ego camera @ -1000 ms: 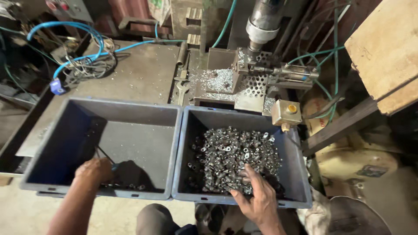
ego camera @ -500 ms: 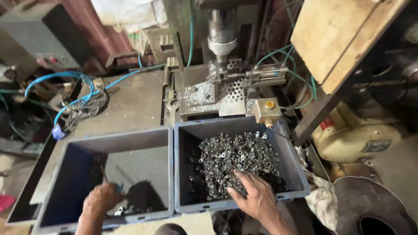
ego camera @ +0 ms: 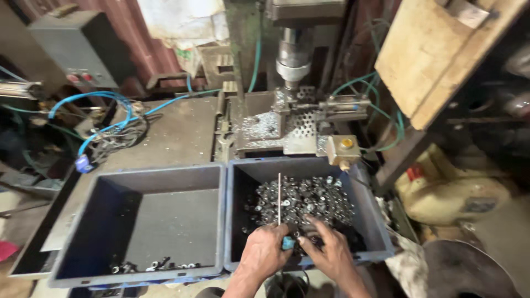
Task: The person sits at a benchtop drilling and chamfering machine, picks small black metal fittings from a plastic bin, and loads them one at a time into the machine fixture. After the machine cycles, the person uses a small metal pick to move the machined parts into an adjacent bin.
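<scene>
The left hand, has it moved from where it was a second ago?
Yes. The left hand has crossed rightward from the near-empty left bin to the right bin of metal parts, gripping a thin rod beside the right hand.

Both hands (ego camera: pixel 298 251) are crowding the right bin's (ego camera: pixel 375 221) near edge. The nuts (ego camera: pixel 309 201) behind are lying open, the drill head (ego camera: pixel 293 55) hanging beyond. The left bin (ego camera: pixel 83 221) is sitting mostly open.
</scene>
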